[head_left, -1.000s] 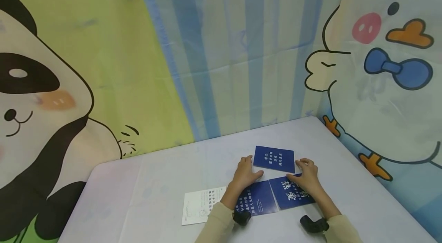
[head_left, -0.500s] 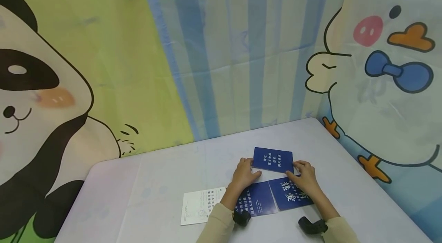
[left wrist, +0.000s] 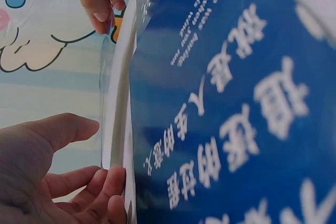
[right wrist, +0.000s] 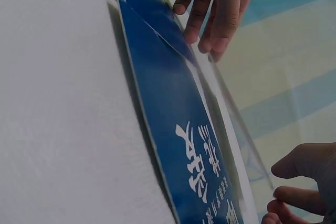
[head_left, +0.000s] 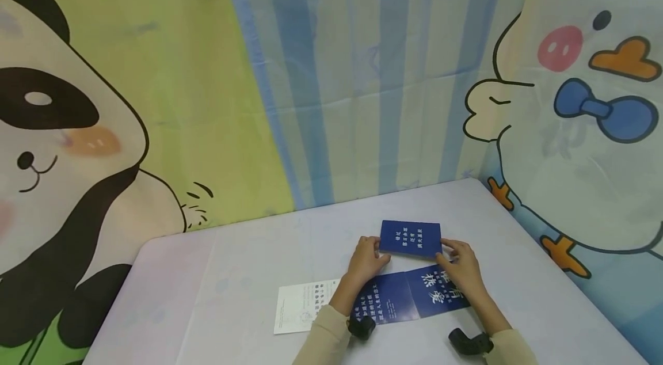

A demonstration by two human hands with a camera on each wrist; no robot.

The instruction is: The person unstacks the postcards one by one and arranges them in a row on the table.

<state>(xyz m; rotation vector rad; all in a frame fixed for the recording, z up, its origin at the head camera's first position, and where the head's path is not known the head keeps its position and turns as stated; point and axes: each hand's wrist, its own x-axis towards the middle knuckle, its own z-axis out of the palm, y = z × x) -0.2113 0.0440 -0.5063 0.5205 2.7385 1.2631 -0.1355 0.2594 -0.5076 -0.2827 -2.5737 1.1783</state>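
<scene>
A dark blue postcard [head_left: 410, 238] with white writing lies farthest from me in the head view. My left hand [head_left: 364, 259] holds its left edge, fingertips at the edge and thumb near the lower corner. At the right edge, my right hand [head_left: 463, 264] pinches the card between thumb and fingers. In the right wrist view the card is seen nearly edge-on, spanning both hands. Nearer to me lie two more blue postcards, one [head_left: 393, 297] partly behind the left wrist and the other [head_left: 432, 295] partly under the right hand.
A white postcard [head_left: 297, 307] with print lies left of the blue ones, partly hidden by the left forearm. All rest on a white-covered table [head_left: 233, 273]. Black wrist cameras [head_left: 468, 342] sit on both wrists. A cartoon-printed cloth [head_left: 352, 94] hangs behind the table.
My right hand has closed in on the far postcard's right edge, its fingers now at the card. That card has turned slightly straighter. The left hand stays at the left edge.
</scene>
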